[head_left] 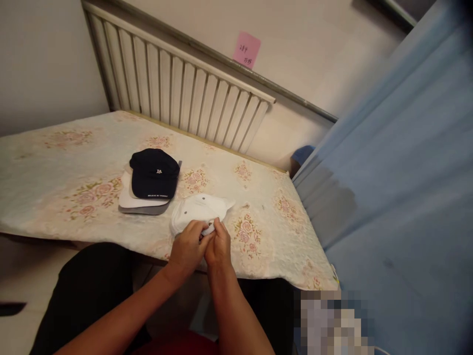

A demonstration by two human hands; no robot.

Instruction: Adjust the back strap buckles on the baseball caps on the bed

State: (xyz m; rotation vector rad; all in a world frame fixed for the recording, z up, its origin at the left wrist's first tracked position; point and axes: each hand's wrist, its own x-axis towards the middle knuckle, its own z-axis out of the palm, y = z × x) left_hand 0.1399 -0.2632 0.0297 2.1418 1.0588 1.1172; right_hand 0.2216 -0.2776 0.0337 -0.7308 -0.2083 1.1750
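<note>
A white cap [197,209] lies on the flowered bedspread [55,167] near its front edge. My left hand [187,246] and my right hand [219,245] meet at the cap's near side. Both pinch the strap at the back of the cap, fingers closed on it. Just behind and to the left sits a stack of caps, a dark navy cap [153,173] on top of a white cap [127,197] and a grey one [142,210].
A white radiator [177,84] runs along the wall behind the bed. A pink note [246,49] is stuck on the wall above it. A blue curtain [399,172] hangs at the right. My dark-clad knees are below the bed edge.
</note>
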